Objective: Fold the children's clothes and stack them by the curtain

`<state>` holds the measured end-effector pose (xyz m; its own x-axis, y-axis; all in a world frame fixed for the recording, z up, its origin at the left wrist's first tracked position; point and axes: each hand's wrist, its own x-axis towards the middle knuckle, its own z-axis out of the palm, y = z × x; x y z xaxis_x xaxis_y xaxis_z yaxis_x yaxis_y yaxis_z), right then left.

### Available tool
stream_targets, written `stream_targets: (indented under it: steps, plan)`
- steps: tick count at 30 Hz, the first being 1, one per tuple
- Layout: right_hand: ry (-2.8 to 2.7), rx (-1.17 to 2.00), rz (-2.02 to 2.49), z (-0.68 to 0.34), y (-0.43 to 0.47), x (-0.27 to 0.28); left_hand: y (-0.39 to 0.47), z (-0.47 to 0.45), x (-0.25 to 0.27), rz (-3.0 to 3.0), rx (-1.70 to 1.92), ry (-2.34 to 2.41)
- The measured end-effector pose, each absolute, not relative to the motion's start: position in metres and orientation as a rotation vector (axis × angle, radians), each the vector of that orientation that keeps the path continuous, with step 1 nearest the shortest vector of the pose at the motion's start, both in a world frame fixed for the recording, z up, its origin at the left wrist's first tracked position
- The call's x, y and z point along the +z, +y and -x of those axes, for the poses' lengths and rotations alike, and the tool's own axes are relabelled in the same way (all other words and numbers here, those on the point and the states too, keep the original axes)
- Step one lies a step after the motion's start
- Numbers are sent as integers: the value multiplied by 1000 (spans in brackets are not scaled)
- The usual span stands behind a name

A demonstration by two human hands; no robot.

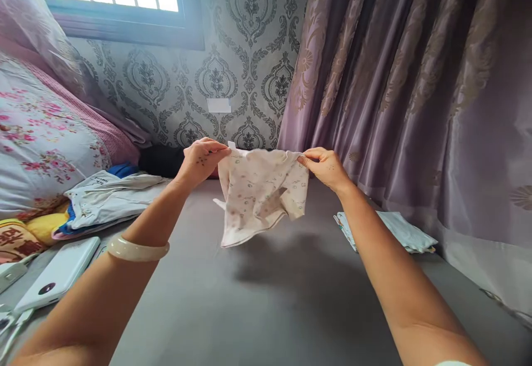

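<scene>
A small pale pink printed baby top (260, 188) hangs in the air above the grey sheet (266, 305), stretched between my two hands. My left hand (205, 158) pinches its upper left corner, where a white tag sticks up. At the upper right corner, my right hand (326, 167) grips the cloth between thumb and fingers. The lower edge dangles free and slants, with its left part lowest. A thin strip of cloth pokes out on the left side. A cream bangle (138, 249) circles my left forearm.
Left lie a pile of folded clothes (112, 199), a white power bank (60, 274) with cables and a floral pillow (45, 138). Folded light-blue cloth (405, 230) rests on the right, partly behind my forearm. Purple curtains (374, 77) hang along the right side; patterned wallpaper (249, 72) is behind.
</scene>
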<state>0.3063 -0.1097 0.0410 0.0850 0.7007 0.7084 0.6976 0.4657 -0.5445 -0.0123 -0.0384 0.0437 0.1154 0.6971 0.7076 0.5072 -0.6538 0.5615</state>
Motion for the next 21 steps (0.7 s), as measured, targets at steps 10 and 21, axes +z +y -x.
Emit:
stream_targets:
  steps: [10, 21]
  plan:
    - [-1501, -25, 1362, -292, -101, 29, -33, -3, 29, -2009, 1608, 1188]
    - [-1577, -558, 1372, -271, -108, 22, -53, -7, 15, -2197, 1841, 1455]
